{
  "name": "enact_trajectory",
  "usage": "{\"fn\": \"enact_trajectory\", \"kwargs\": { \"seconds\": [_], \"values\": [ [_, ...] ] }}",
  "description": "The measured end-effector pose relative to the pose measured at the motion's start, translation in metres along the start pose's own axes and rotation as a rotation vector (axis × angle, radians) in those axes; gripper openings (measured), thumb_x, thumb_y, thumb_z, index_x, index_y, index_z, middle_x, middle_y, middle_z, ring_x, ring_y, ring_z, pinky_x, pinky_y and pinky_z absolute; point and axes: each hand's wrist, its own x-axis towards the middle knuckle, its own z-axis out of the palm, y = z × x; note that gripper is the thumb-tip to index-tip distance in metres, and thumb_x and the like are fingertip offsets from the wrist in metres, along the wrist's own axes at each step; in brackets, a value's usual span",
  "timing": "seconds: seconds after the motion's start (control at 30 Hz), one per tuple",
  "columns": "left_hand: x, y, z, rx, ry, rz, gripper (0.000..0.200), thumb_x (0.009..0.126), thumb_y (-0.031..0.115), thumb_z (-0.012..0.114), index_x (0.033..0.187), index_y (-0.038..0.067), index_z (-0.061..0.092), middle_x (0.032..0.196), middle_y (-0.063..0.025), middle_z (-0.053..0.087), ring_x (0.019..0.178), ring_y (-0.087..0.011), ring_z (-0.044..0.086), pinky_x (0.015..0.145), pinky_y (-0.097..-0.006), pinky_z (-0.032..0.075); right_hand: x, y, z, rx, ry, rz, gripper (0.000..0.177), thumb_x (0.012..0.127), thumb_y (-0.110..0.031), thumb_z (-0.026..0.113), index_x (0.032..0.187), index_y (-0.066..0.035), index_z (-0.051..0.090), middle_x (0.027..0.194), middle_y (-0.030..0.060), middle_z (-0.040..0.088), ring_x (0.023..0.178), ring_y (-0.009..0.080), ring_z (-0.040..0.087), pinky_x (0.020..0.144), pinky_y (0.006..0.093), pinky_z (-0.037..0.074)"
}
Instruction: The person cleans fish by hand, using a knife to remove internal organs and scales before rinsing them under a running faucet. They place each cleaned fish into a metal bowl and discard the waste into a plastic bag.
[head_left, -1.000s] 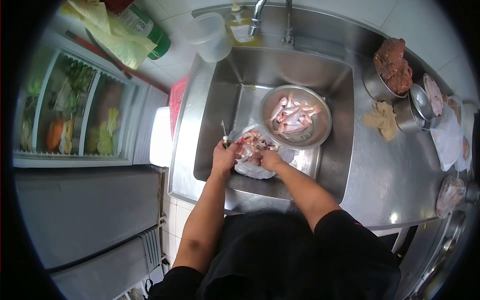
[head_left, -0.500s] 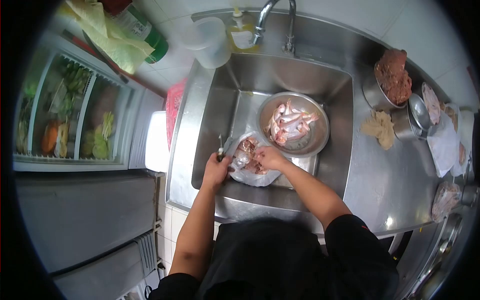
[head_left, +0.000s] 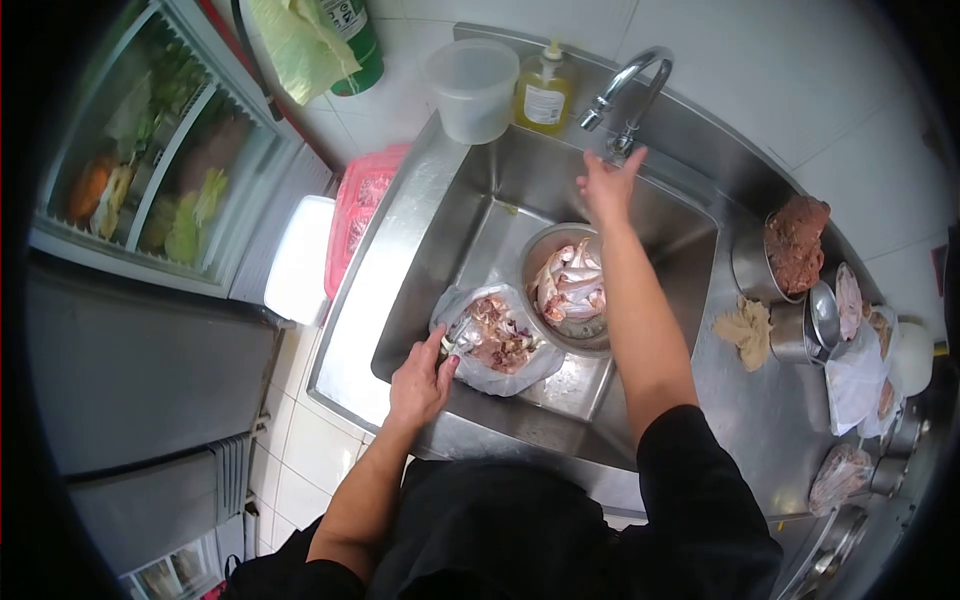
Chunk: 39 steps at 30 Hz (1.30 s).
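Observation:
My left hand (head_left: 420, 388) is at the left edge of the plastic bag (head_left: 525, 375), with a small knife (head_left: 448, 344) between its thumb and fingers; the blade is hard to make out against the bag. Meat scraps (head_left: 498, 340) lie in the open bag, in the sink's lower left. My right hand (head_left: 608, 185) reaches over the sink to the base of the faucet (head_left: 640, 90), fingers apart and holding nothing. Under my right forearm, a metal bowl (head_left: 533, 258) holds several pale, skinned-looking meat pieces (head_left: 572, 285); the arm hides its right side.
Behind the sink (head_left: 640, 440) stand a clear plastic tub (head_left: 472, 95) and a yellow soap bottle (head_left: 545, 95). On the right counter are a pot (head_left: 755, 262) with minced meat (head_left: 797, 240), a tan cloth (head_left: 743, 330) and bagged food (head_left: 840, 478). A pink crate (head_left: 362, 200) is at left.
My right hand has left the meat in the bag and moved up to the faucet base. My left hand has stayed by the bag's left edge. The camera view has turned and shifted.

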Motion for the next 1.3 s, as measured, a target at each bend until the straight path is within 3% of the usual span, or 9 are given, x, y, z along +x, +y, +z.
{"fn": "enact_trajectory", "kwargs": {
  "seconds": [0.1, 0.2, 0.33, 0.43, 0.53, 0.8, 0.93, 1.13, 1.3],
  "values": [
    [-0.001, 0.000, -0.001, 0.008, -0.023, -0.021, 0.050, 0.095, 0.029, 0.058, 0.140, 0.015, 0.042, 0.098, -0.0144, 0.058, 0.086, -0.0365, 0.062, 0.072, -0.0469, 0.050, 0.033, 0.023, 0.004, -0.931, -0.232, -0.165, 0.100, 0.087, -0.025, 0.065, 0.155, -0.012, -0.008, 0.109, 0.0233, 0.067, 0.100, 0.0350, 0.066, 0.092, 0.0414, 0.051],
    [0.001, 0.000, 0.000, -0.002, -0.025, -0.045, 0.051, 0.095, 0.030, 0.057, 0.141, 0.014, 0.041, 0.099, -0.0152, 0.058, 0.086, -0.0368, 0.062, 0.074, -0.0471, 0.050, 0.026, 0.022, 0.003, -0.976, -0.429, -0.043, 0.107, 0.087, -0.035, 0.064, 0.152, -0.011, -0.017, 0.125, 0.0296, 0.058, 0.118, 0.0405, 0.057, 0.104, 0.0415, 0.043],
    [0.002, 0.005, -0.006, -0.082, -0.012, -0.130, 0.051, 0.095, 0.024, 0.058, 0.141, 0.009, 0.042, 0.116, -0.0214, 0.059, 0.102, -0.0405, 0.060, 0.087, -0.0438, 0.048, -0.009, 0.035, 0.035, -0.918, -0.543, -0.199, 0.068, 0.089, -0.024, 0.063, 0.146, -0.004, 0.034, 0.119, 0.0260, 0.062, 0.109, 0.0371, 0.063, 0.096, 0.0411, 0.050],
    [0.002, 0.003, -0.006, -0.133, 0.039, -0.135, 0.051, 0.096, 0.023, 0.056, 0.141, 0.007, 0.041, 0.124, -0.0245, 0.057, 0.108, -0.0419, 0.059, 0.091, -0.0435, 0.047, -0.022, 0.066, 0.059, 0.079, -0.653, 0.363, 0.040, 0.088, -0.012, 0.063, 0.126, -0.003, 0.054, 0.107, 0.0226, 0.064, 0.088, 0.0303, 0.068, 0.076, 0.0383, 0.057],
    [0.004, 0.002, -0.005, -0.157, 0.075, -0.142, 0.050, 0.097, 0.026, 0.055, 0.142, 0.007, 0.041, 0.125, -0.0247, 0.057, 0.109, -0.0422, 0.058, 0.091, -0.0442, 0.047, -0.026, 0.070, 0.076, 0.341, -0.626, 0.490, 0.034, 0.089, -0.009, 0.061, 0.122, -0.002, 0.056, 0.099, 0.0175, 0.064, 0.080, 0.0241, 0.067, 0.064, 0.0311, 0.055],
    [0.003, -0.001, -0.003, -0.149, 0.068, -0.146, 0.052, 0.098, 0.031, 0.052, 0.143, 0.009, 0.038, 0.123, -0.0213, 0.058, 0.107, -0.0401, 0.059, 0.091, -0.0452, 0.047, -0.008, 0.071, 0.093, -0.375, -0.406, 0.028, 0.016, 0.088, -0.010, 0.060, 0.102, -0.007, 0.066, 0.085, 0.0164, 0.066, 0.069, 0.0256, 0.068, 0.058, 0.0340, 0.055],
    [0.005, -0.006, 0.000, -0.144, 0.097, -0.146, 0.053, 0.098, 0.031, 0.051, 0.144, 0.008, 0.036, 0.126, -0.0215, 0.056, 0.109, -0.0398, 0.058, 0.091, -0.0458, 0.047, -0.027, 0.045, 0.080, 0.001, -0.543, 0.401, 0.019, 0.093, -0.017, 0.060, 0.109, -0.006, 0.059, 0.085, 0.0077, 0.063, 0.066, 0.0197, 0.061, 0.051, 0.0306, 0.046],
    [0.018, 0.001, -0.003, -0.101, -0.099, -0.386, 0.050, 0.095, 0.029, 0.054, 0.135, 0.004, 0.039, 0.118, -0.0275, 0.059, 0.108, -0.0413, 0.059, 0.090, -0.0485, 0.047, -0.022, 0.049, 0.070, 0.204, -0.403, 0.472, 0.020, 0.090, -0.003, 0.059, 0.108, -0.009, 0.054, 0.086, 0.0054, 0.058, 0.064, 0.0167, 0.057, 0.048, 0.0314, 0.044],
    [0.055, -0.030, 0.034, 0.057, -0.216, -0.371, 0.039, 0.091, 0.025, 0.055, 0.119, -0.002, 0.051, 0.102, -0.0277, 0.065, 0.098, -0.0417, 0.064, 0.088, -0.0490, 0.049, -0.031, 0.020, 0.063, 0.232, -0.390, 0.286, 0.017, 0.094, -0.010, 0.056, 0.111, -0.008, 0.054, 0.086, 0.0055, 0.059, 0.074, 0.0183, 0.059, 0.059, 0.0328, 0.050]
  ]
}}
